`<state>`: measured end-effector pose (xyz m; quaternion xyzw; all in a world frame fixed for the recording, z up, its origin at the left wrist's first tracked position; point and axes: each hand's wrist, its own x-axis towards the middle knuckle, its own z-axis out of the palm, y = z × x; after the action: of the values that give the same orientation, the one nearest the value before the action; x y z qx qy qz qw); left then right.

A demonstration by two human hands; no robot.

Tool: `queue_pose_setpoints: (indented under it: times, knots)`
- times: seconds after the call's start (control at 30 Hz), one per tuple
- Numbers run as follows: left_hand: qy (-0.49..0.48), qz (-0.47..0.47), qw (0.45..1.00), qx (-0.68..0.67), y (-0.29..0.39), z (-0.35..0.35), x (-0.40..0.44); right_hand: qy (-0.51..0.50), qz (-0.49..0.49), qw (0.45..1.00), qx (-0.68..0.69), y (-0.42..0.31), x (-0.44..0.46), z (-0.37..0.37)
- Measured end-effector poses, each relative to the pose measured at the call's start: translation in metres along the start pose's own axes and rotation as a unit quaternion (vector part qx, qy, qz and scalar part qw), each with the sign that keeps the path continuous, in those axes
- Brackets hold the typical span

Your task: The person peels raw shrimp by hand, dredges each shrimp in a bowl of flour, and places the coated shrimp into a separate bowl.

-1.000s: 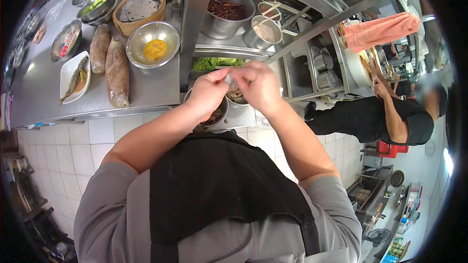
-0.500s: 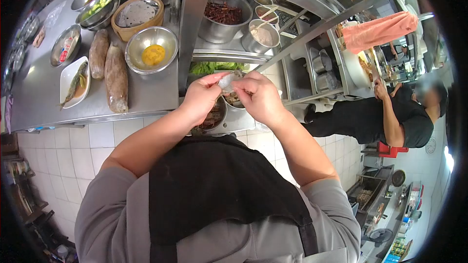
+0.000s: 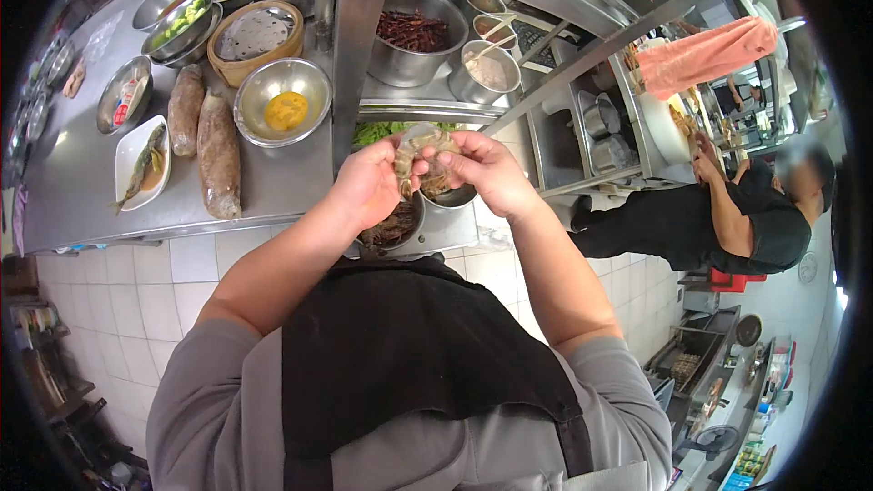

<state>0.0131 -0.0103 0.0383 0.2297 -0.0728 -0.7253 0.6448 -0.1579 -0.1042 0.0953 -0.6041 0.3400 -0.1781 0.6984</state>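
A greyish, curved shrimp (image 3: pixel 406 160) is held between both hands, above two metal bowls. My left hand (image 3: pixel 370 184) has its fingers closed on the shrimp from the left. From the right, my right hand (image 3: pixel 486 171) pinches its upper end with thumb and fingers. Under my left hand is a bowl of dark shrimp-like pieces (image 3: pixel 393 229). Below my right hand sits a second bowl (image 3: pixel 452 197), its contents partly hidden by the fingers. Green leaves (image 3: pixel 371 132) show behind my left hand.
On the steel table (image 3: pixel 273 184) at left are a bowl with yolk (image 3: pixel 286 111), two wrapped rolls (image 3: pixel 218 156), a fish dish (image 3: pixel 144 164) and a steamer (image 3: pixel 257 34). A pot of dried chillies (image 3: pixel 414 32) stands on the shelf. A person in black (image 3: pixel 700 218) works at right.
The shrimp now shows as a curved body between my fingers, where before only a pale part was visible. Both hands have turned, exposing more of it. The view has tilted slightly.
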Motion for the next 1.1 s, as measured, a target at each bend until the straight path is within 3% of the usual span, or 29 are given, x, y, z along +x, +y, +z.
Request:
queue_pose_setpoints:
  times: [0.1,0.2,0.33,0.37,0.47,0.5,0.6,0.63,0.73,0.8,0.87,0.9,1.0,1.03,1.1]
  knots:
    - [-0.083,-0.064,0.993,0.048,0.015,0.012,-0.007,-0.005,0.037,0.999,-0.027,0.0,0.004,-0.016]
    - [-0.03,-0.05,0.973,0.222,0.01,0.004,0.0,0.016,0.098,0.992,-0.075,-0.012,0.0,-0.019]
    - [-0.016,0.036,0.969,0.246,-0.008,0.01,0.008,0.058,0.046,0.981,0.178,0.002,-0.002,-0.011]
    - [-0.011,0.081,0.956,0.283,-0.019,0.002,0.015,-0.003,0.043,0.975,0.22,0.021,0.005,-0.024]
    - [0.047,0.23,0.821,0.52,-0.042,0.004,0.022,0.116,0.053,0.943,0.308,0.025,0.005,0.009]
    - [0.09,0.22,0.775,0.586,-0.044,0.008,0.021,0.135,0.061,0.947,0.284,0.025,0.005,0.015]
    - [0.045,0.271,0.67,0.69,-0.051,-0.001,0.026,0.144,0.048,0.972,0.182,0.056,0.012,0.007]
    - [0.008,0.329,0.639,0.696,-0.054,-0.007,0.028,0.163,0.057,0.972,0.162,0.064,0.013,0.002]
    - [-0.014,0.116,0.672,0.731,-0.041,-0.014,0.026,0.152,0.135,0.962,0.185,0.085,0.007,-0.024]
    - [0.072,0.108,0.734,0.667,-0.043,-0.052,0.041,0.164,0.179,0.961,0.131,0.114,0.007,-0.045]
    - [0.177,0.016,0.845,0.505,-0.032,-0.044,0.033,0.174,0.209,0.959,0.074,0.135,0.012,-0.058]
    - [0.181,0.019,0.831,0.526,-0.032,-0.054,0.035,0.173,0.215,0.959,0.063,0.138,0.014,-0.059]
    - [0.108,0.017,0.59,0.8,-0.036,-0.079,0.036,0.184,0.185,0.962,-0.085,0.137,0.022,-0.065]
    - [0.106,0.003,0.549,0.829,-0.042,-0.089,0.033,0.185,0.116,0.962,-0.161,0.14,0.026,-0.072]
    - [0.092,-0.004,0.427,0.899,-0.066,-0.119,0.04,0.19,0.046,0.962,-0.191,0.128,0.033,-0.086]
